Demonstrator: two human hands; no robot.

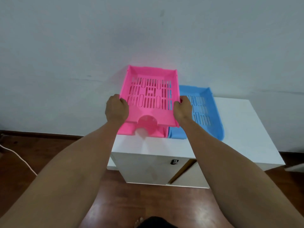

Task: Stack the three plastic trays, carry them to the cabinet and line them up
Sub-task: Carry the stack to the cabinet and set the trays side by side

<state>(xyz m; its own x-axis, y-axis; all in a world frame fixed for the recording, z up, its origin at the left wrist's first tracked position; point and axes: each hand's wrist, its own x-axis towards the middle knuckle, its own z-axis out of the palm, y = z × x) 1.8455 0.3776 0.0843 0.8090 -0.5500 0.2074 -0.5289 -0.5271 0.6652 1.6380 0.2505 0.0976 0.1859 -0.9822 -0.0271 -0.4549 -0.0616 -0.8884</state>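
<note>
Top pink tray (148, 94) is tilted, far end up toward the wall (148, 30), held over the left part of the white cabinet (243, 129). Left hand (116, 109) is clamped on its left side wall, right hand (182, 109) wrapped around its right side wall, fingers curled over both edges. Under it sits another pink tray (130, 130) (only the front lip peeks out). Blue tray (205, 112) lies flat on the cabinet top, just beside it on the right. Dark wooden floor (148, 203) below.
</note>
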